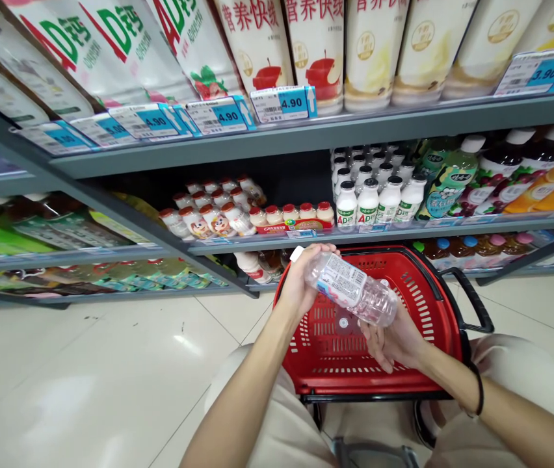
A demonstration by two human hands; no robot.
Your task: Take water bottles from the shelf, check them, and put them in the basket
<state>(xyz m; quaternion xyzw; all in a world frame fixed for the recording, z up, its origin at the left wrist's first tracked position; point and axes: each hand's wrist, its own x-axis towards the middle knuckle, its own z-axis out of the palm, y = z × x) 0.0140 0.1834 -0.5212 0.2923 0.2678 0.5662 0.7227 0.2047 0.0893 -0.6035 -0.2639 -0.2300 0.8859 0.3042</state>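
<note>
I hold a clear plastic bottle [352,288] with a white cap and a white label, lying tilted above a red shopping basket [433,292]. My left hand [301,279] grips its neck end near the cap. My right hand [394,338] supports its lower end from beneath, palm up. The basket looks bare inside and rests by my knees, its black handle [472,299] folded down on the right.
Grey store shelves [335,130] face me. The lower shelf carries small red-capped bottles [218,218] and white AD bottles [374,195]; larger drink bottles [511,172] stand to the right. Blue 4.90 price tags [284,103] line the upper shelf edge. Pale tiled floor [86,377] lies left.
</note>
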